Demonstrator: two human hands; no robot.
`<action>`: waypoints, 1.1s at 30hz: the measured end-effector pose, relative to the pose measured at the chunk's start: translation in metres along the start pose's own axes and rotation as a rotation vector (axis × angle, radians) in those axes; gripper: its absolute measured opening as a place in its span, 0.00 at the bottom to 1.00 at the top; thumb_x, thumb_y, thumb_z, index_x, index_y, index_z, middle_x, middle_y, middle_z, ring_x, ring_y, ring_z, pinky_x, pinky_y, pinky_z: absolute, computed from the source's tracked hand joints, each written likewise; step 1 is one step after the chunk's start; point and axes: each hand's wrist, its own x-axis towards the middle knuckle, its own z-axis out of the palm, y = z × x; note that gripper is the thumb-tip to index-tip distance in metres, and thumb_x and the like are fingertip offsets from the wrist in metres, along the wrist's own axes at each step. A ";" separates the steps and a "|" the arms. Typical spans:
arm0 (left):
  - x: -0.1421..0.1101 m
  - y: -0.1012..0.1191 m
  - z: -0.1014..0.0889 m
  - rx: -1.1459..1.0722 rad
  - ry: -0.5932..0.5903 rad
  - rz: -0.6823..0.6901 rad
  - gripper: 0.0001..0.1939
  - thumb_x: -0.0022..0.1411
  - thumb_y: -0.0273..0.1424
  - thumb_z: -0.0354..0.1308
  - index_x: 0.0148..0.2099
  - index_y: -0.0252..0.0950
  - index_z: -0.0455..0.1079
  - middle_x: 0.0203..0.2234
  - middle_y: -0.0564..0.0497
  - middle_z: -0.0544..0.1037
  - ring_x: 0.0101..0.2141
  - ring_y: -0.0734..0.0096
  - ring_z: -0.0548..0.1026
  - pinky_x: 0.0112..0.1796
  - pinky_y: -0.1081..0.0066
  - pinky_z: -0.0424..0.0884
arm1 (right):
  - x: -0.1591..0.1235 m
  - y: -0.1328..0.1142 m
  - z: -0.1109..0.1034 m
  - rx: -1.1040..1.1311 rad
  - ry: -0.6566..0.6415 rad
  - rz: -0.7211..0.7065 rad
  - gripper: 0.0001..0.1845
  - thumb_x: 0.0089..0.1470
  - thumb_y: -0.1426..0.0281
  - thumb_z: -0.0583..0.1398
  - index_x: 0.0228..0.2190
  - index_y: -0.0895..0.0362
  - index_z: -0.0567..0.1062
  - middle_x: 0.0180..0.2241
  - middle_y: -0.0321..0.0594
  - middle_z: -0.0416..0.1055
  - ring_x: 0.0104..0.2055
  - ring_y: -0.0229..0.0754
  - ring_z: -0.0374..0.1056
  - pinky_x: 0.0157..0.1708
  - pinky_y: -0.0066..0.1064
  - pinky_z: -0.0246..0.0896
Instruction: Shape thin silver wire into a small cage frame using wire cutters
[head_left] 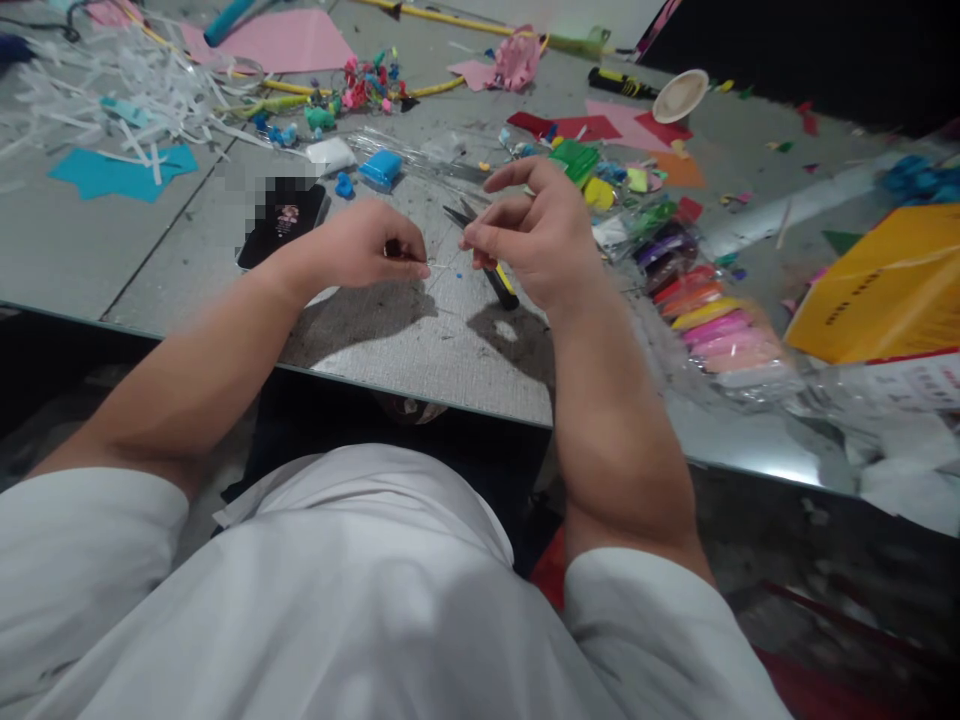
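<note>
Grey tabletop (67, 250), cluttered and marked with specks, spreads out in front of the person's white shirt (390, 580). At the far left lies a loose heap of white paper strips (176, 85), with a jagged piece of blue paper (86, 175) nearer the person; then comes a dark phone (281, 225), lying on the table. Next is the left hand (375, 240), its fingers curled and its thumb and forefinger pressed together at the tips, apparently on a fine strand (441, 267). That strand pokes out to the right of the pinch, in the gap between the two hands. It should be next to weightless, bendy and easily lost from the fingers, so a tip-to-tip pinch close to its end seems the best hold; whether it is thread or wire cannot be told. It looks pale, thin and nearly straight, its far end fading into the grey. Farther right, a tool (504, 288) with dark tips and a black-and-yellow handle, perhaps scissors, lies beneath the right hand (547, 230), which is half curled, forefinger lifted away and thumb near another fingertip; whether anything is caught there cannot be told. Beyond it sit bagged, soft-looking coloured packs (716, 325), then a yellow packet (885, 290).
</note>
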 end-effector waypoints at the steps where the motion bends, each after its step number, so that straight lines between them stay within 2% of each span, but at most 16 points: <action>1: 0.000 0.000 0.001 -0.017 0.005 -0.004 0.13 0.54 0.18 0.83 0.33 0.39 0.85 0.32 0.44 0.86 0.53 0.44 0.88 0.54 0.62 0.78 | -0.001 -0.002 0.000 -0.028 -0.010 0.019 0.32 0.54 0.62 0.90 0.46 0.42 0.77 0.29 0.25 0.86 0.29 0.43 0.76 0.33 0.38 0.73; 6: -0.002 0.000 0.006 -0.087 0.021 0.002 0.12 0.55 0.16 0.83 0.32 0.37 0.88 0.28 0.45 0.84 0.47 0.46 0.90 0.51 0.61 0.78 | -0.004 -0.008 0.001 -0.110 -0.082 0.053 0.33 0.54 0.57 0.92 0.45 0.43 0.79 0.28 0.25 0.86 0.28 0.42 0.75 0.35 0.39 0.73; 10: -0.001 -0.003 0.003 0.126 -0.102 0.114 0.08 0.59 0.25 0.86 0.34 0.38 0.90 0.28 0.47 0.85 0.41 0.53 0.88 0.46 0.62 0.77 | -0.003 -0.006 0.002 -0.165 -0.158 0.060 0.32 0.54 0.57 0.92 0.45 0.42 0.79 0.27 0.25 0.85 0.29 0.44 0.77 0.33 0.39 0.72; 12: 0.001 -0.006 0.000 0.253 -0.196 0.208 0.05 0.63 0.30 0.84 0.38 0.38 0.93 0.29 0.48 0.87 0.37 0.58 0.85 0.43 0.62 0.74 | -0.002 -0.007 0.004 -0.173 -0.178 0.071 0.33 0.54 0.57 0.92 0.45 0.42 0.78 0.27 0.24 0.84 0.30 0.45 0.78 0.34 0.40 0.73; 14: 0.005 -0.009 -0.004 0.350 -0.296 0.277 0.06 0.68 0.34 0.82 0.42 0.37 0.94 0.29 0.49 0.87 0.34 0.63 0.79 0.40 0.61 0.71 | -0.002 -0.007 0.005 -0.160 -0.187 0.076 0.34 0.52 0.55 0.93 0.45 0.41 0.78 0.27 0.23 0.84 0.31 0.45 0.78 0.36 0.41 0.75; 17: 0.011 -0.013 -0.006 0.363 -0.374 0.265 0.11 0.72 0.40 0.81 0.43 0.38 0.94 0.26 0.50 0.84 0.31 0.66 0.72 0.36 0.60 0.67 | -0.001 -0.004 0.009 -0.128 -0.179 0.072 0.37 0.50 0.50 0.94 0.45 0.41 0.78 0.27 0.25 0.83 0.32 0.47 0.79 0.36 0.43 0.76; 20: 0.015 -0.017 -0.004 0.283 -0.404 0.211 0.14 0.71 0.44 0.83 0.42 0.38 0.93 0.24 0.52 0.81 0.30 0.67 0.74 0.33 0.61 0.66 | 0.002 0.003 0.010 -0.137 -0.151 0.068 0.39 0.48 0.47 0.94 0.45 0.40 0.78 0.28 0.27 0.82 0.33 0.49 0.80 0.36 0.45 0.75; 23: 0.017 -0.021 -0.001 0.195 -0.386 0.203 0.16 0.71 0.45 0.85 0.40 0.38 0.89 0.23 0.52 0.80 0.29 0.68 0.75 0.33 0.64 0.66 | 0.005 0.011 0.007 -0.163 -0.117 0.044 0.38 0.55 0.39 0.90 0.47 0.40 0.77 0.31 0.29 0.83 0.33 0.47 0.79 0.37 0.45 0.74; 26: 0.019 -0.023 0.000 0.077 -0.295 0.239 0.20 0.72 0.45 0.86 0.37 0.38 0.85 0.25 0.52 0.81 0.30 0.69 0.77 0.35 0.65 0.70 | 0.011 0.019 -0.001 -0.163 -0.090 -0.023 0.38 0.61 0.27 0.81 0.47 0.41 0.77 0.35 0.34 0.86 0.34 0.48 0.80 0.35 0.45 0.73; 29: 0.018 -0.022 0.001 -0.046 -0.193 0.278 0.21 0.74 0.44 0.84 0.35 0.38 0.83 0.25 0.51 0.80 0.31 0.70 0.77 0.38 0.66 0.73 | 0.017 0.028 -0.008 -0.197 -0.160 -0.105 0.43 0.54 0.24 0.83 0.46 0.42 0.79 0.39 0.38 0.87 0.40 0.52 0.85 0.36 0.46 0.77; 31: 0.017 -0.020 0.001 -0.096 -0.149 0.283 0.22 0.75 0.43 0.83 0.33 0.38 0.82 0.25 0.51 0.79 0.31 0.70 0.77 0.39 0.67 0.75 | 0.019 0.033 -0.008 -0.261 -0.176 -0.151 0.45 0.44 0.26 0.87 0.43 0.42 0.79 0.37 0.36 0.85 0.42 0.53 0.87 0.36 0.45 0.78; 33: 0.014 -0.018 0.001 -0.103 -0.125 0.262 0.21 0.75 0.41 0.83 0.32 0.38 0.81 0.25 0.51 0.78 0.31 0.70 0.77 0.39 0.67 0.76 | 0.017 0.034 -0.005 -0.313 -0.172 -0.169 0.41 0.47 0.30 0.89 0.42 0.41 0.81 0.38 0.36 0.87 0.44 0.54 0.88 0.40 0.48 0.84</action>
